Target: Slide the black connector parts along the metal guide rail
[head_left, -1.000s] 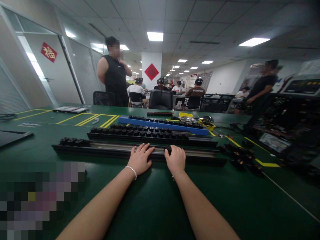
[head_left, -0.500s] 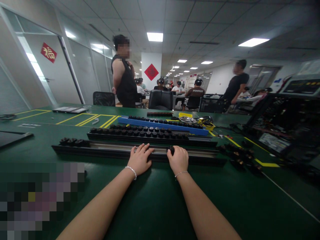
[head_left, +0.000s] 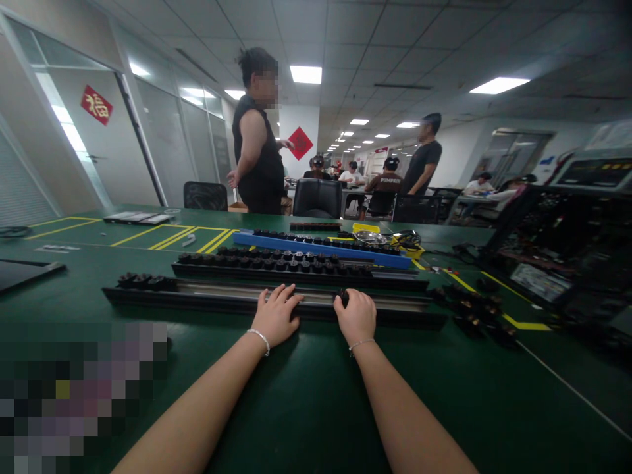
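Observation:
A long black rail [head_left: 217,301] with a pale metal channel lies across the green table before me. Several black round parts [head_left: 143,281] sit in its left end. My left hand [head_left: 277,315] rests on the rail's middle with its fingers spread. Farther right, my right hand [head_left: 356,316] is closed around a small black round part [head_left: 343,297], held at the channel. The fingers partly hide that part, so I cannot tell how it sits in the rail.
Behind lie a second black rail [head_left: 237,270] filled with round parts and a blue rail [head_left: 320,249]. Loose black parts [head_left: 478,306] are heaped at the right, near an open electronics case [head_left: 538,257]. Two people stand beyond the table; others sit farther back.
My right hand has shifted slightly to the right along the rail with the black part. My left hand stays put. The two standing people have moved.

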Motion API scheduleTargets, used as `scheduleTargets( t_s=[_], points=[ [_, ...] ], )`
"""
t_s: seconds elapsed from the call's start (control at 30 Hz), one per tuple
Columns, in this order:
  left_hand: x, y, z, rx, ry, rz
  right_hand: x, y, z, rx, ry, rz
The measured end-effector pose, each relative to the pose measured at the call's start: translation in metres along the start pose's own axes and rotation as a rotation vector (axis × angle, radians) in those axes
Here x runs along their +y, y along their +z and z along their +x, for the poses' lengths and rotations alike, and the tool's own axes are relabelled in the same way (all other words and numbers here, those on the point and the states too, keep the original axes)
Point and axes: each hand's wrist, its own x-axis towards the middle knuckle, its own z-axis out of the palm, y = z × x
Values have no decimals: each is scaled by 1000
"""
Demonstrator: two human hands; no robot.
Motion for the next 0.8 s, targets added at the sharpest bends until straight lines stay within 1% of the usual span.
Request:
scheduleTargets(
  t_s=[0.57,0.8],
  points=[
    [-1,1,1,14,6,-8,9,1,2,22,30,-26],
    [-1,-1,0,-5,-1,-18,11,-3,2,17,41,-18]
  ],
)
